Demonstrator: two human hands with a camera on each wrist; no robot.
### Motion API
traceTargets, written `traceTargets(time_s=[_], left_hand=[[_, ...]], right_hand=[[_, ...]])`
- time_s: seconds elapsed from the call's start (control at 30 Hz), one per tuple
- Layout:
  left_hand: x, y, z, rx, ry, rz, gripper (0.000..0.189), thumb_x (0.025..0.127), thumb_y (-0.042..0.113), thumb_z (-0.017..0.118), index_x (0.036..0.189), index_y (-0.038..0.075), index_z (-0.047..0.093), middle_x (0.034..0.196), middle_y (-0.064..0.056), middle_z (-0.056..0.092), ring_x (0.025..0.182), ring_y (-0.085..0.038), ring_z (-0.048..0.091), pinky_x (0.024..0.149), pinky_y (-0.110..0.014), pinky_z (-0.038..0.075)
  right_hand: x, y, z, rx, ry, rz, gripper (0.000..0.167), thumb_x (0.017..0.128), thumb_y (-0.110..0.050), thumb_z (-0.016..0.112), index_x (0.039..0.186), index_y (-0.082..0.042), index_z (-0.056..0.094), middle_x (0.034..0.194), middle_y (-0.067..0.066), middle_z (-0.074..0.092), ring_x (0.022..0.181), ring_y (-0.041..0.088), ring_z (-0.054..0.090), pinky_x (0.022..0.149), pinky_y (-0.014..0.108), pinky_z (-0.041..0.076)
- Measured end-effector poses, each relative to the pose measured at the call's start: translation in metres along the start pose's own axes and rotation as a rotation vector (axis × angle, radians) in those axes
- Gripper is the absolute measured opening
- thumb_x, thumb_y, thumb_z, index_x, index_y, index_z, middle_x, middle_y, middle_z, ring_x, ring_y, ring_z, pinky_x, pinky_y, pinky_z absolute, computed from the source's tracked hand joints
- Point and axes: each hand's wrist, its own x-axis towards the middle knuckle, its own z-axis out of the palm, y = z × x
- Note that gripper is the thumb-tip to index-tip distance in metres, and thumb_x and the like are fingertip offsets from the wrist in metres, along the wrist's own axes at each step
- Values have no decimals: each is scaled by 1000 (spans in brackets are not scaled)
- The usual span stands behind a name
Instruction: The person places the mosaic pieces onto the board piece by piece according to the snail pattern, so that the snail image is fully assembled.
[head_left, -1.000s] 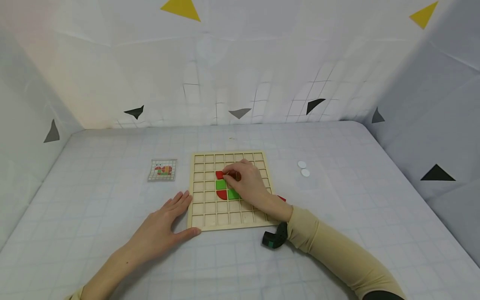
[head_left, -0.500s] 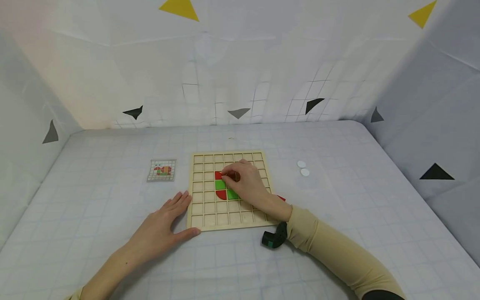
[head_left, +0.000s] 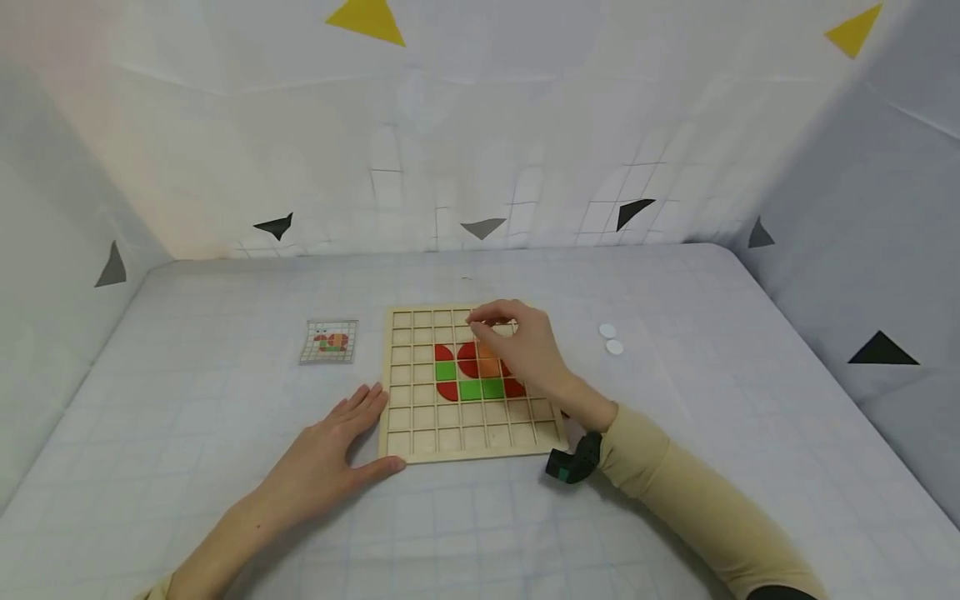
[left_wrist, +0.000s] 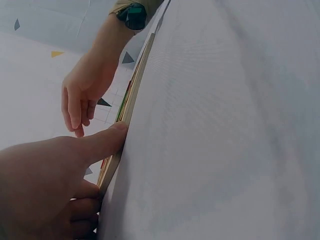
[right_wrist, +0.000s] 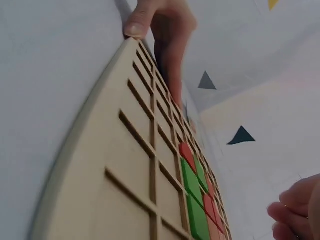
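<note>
A wooden grid board lies flat on the table. In its cells sit red rounded tiles, green square tiles and orange tiles. At the upper left of this group is a red tile. My left hand rests at the board's near left corner, fingers along the left side, thumb on the front edge. Over the board hovers my right hand, thumb and forefinger bent towards each other with nothing seen between them. It hides part of the group's right side. In the left wrist view the right hand hangs loosely, apart from the board.
Left of the board lies a small pattern card with a red, green and orange picture on a grid. Two white discs lie to the right. A black wrist camera is strapped to the right wrist. White sheets rise behind the table.
The right hand has let go of the red tile at the group's upper left and moved up and to the right, uncovering more tiles. The left hand stays at the corner.
</note>
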Motion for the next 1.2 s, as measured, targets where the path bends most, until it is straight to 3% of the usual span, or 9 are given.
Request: traceTargets(time_s=[0.13, 0.37, 0.6, 0.8, 1.03, 1.2], left_hand=[[0, 1, 1, 2, 3, 2, 91, 82, 59, 74, 153, 12, 41, 161, -3, 36, 149, -32, 31, 109, -63, 36], [0, 2, -1, 7, 0, -7, 92, 82, 59, 74, 153, 12, 41, 161, -3, 35, 149, -33, 31, 110, -62, 36], [-1, 1, 0, 6, 4, 0, 92, 82, 59, 74, 154, 12, 41, 161, -4, 35, 149, -32, 31, 111, -61, 36], [-1, 0, 1, 5, 2, 3, 92, 83, 61, 72, 154, 12, 40, 161, -3, 35, 149, -33, 31, 111, -61, 36], [-2, -1, 0, 12, -2, -7, 92, 83, 62, 71, 154, 12, 40, 161, -3, 34, 150, -33, 30, 111, -62, 35], [-1, 0, 1, 1, -6, -6, 92, 83, 61, 72, 154, 13, 40, 161, -3, 34, 150, -33, 30, 110, -62, 36]], right_hand=[[-8, 2, -24, -10, -51, 38, 14, 95, -24, 70, 106, -18, 75, 104, -3, 73, 97, 16, 60, 90, 51, 49], [-35, 26, -68, -50, -70, 60, 13, 93, -20, 72, 106, -20, 76, 106, -5, 73, 98, 13, 62, 92, 49, 46], [-59, 48, -100, -109, -97, 74, 17, 92, -19, 73, 108, -25, 75, 103, -8, 73, 95, 9, 59, 93, 40, 43], [-73, 65, -110, -103, -118, 62, 19, 91, -13, 74, 109, -20, 74, 104, -4, 74, 93, 8, 60, 83, 29, 43], [-76, 71, -109, -54, -189, 30, 26, 89, 2, 71, 113, -5, 72, 108, 10, 74, 105, 22, 64, 97, 26, 45], [-78, 77, -111, -27, -285, -69, 31, 85, 5, 73, 112, -10, 73, 108, 3, 74, 105, 17, 63, 97, 18, 43]])
